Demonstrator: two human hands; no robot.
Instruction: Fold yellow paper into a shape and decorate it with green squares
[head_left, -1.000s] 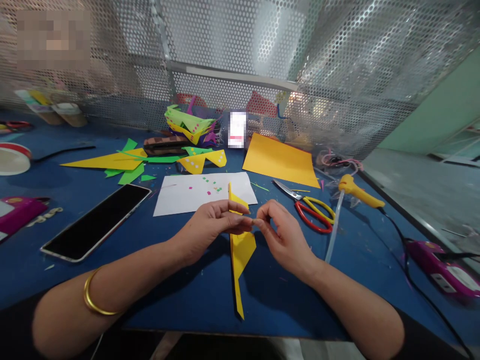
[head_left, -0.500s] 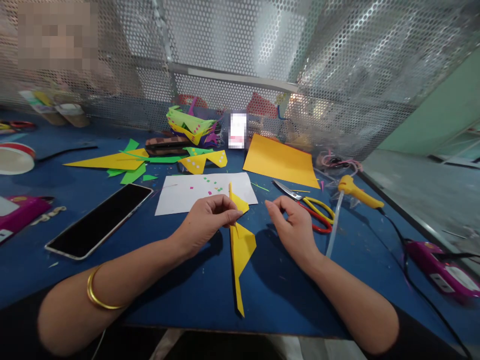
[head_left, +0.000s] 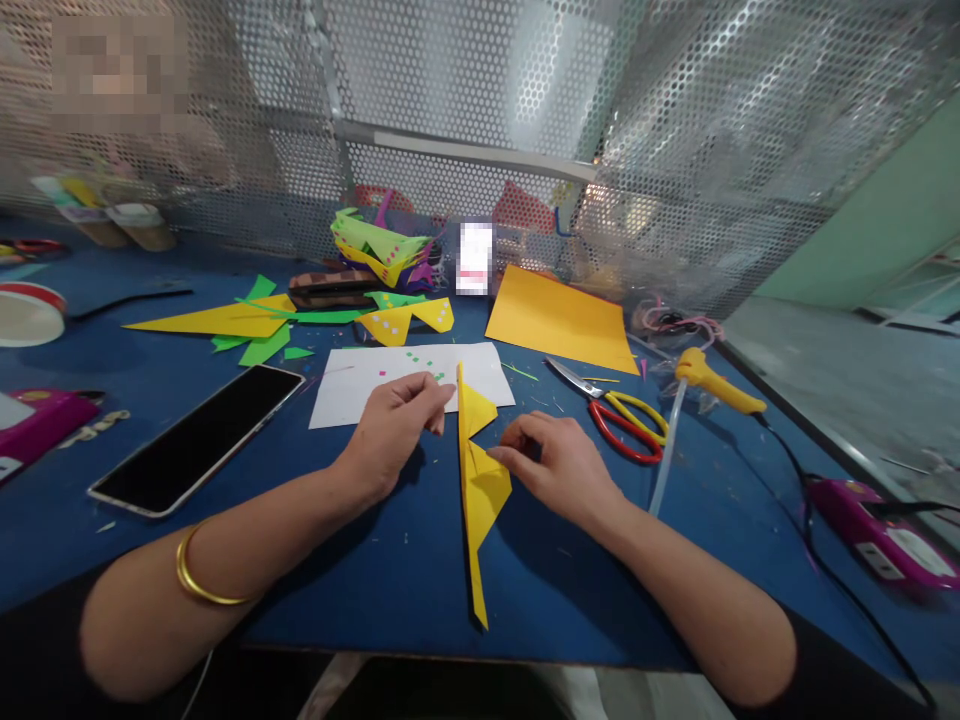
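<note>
A folded yellow paper cutout (head_left: 486, 490) lies lengthwise on the blue table, with a notched, wing-like right edge. To its left, over the corner of the white sheet (head_left: 341, 390), my left hand (head_left: 401, 425) is closed in a pinch. Whatever those fingers may hold is too small to make out. My right hand (head_left: 559, 460) reaches in from the right with thumb and fingers drawn together, their tips at the cutout's middle. I cannot tell whether they grip anything. Small green and pink paper bits (head_left: 416, 360) are scattered on the white sheet.
Scissors (head_left: 626, 430) with red and yellow handles and a yellow glue gun (head_left: 712, 382) lie on the right. A phone (head_left: 202, 440) rests at left. Behind are orange-yellow card (head_left: 559, 318), a dotted yellow mask shape (head_left: 401, 322), green scraps (head_left: 266, 345) and a perforated metal screen (head_left: 465, 90).
My left hand has moved off the yellow cutout toward the left. My right hand has come leftward from beside the scissors to the cutout. The cutout stays in place.
</note>
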